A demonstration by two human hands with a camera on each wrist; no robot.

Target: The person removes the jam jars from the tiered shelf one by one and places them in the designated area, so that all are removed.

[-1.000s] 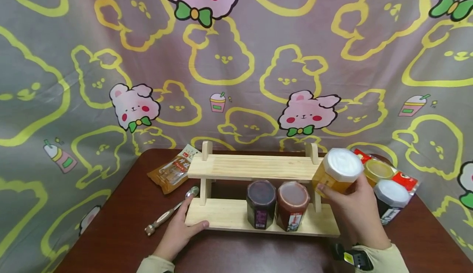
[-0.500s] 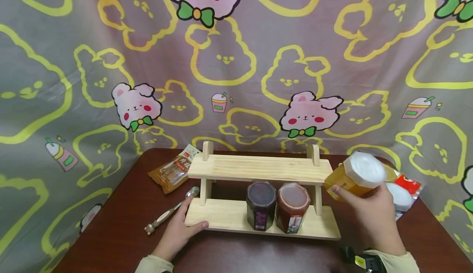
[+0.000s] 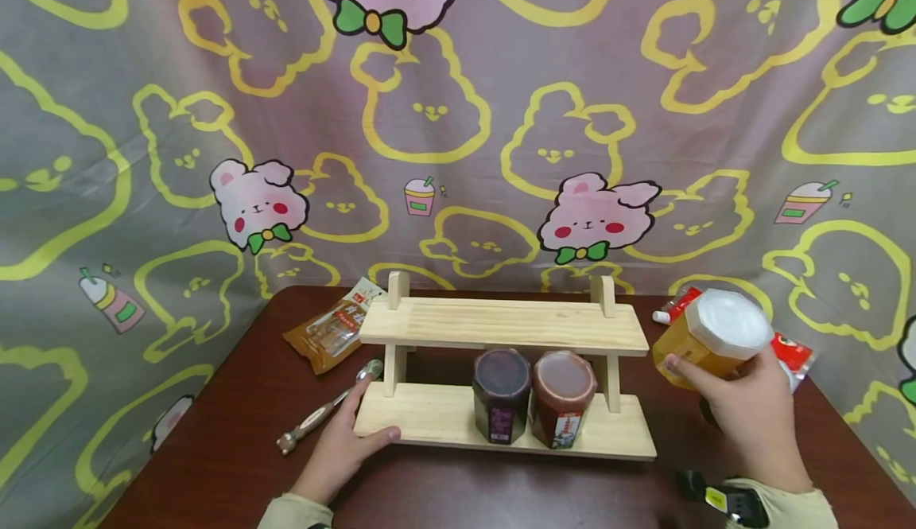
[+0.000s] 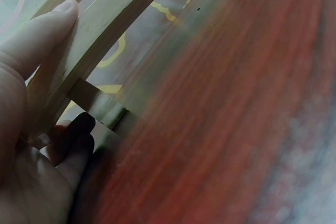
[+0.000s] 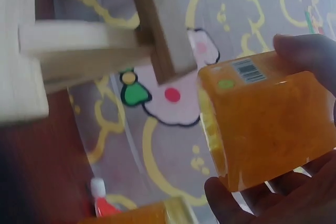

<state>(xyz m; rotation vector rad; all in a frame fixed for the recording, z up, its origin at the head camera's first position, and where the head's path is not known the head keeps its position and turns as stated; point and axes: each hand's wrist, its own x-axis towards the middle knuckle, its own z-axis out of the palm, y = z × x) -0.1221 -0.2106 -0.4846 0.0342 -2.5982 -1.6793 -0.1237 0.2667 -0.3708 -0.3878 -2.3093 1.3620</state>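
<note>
A two-tier wooden shelf stands on the dark red-brown table. My left hand grips the left end of its lower board, the thumb on one side and the fingers on the other. On that board a dark purple jar and a reddish-brown jar stand upright side by side. Off the table, right of the shelf, my right hand holds a yellow-orange jar with a white lid, tilted to the right. Its barcode shows in the right wrist view.
Left of the shelf lie an orange-brown snack packet and a spoon with an ornate handle. Behind the held jar are a white-capped red tube and a red packet. Another orange jar shows low in the right wrist view.
My right hand has carried the yellow-orange jar to the right, away from the shelf's right end, and tilted it more. My left hand has stayed on the lower board.
</note>
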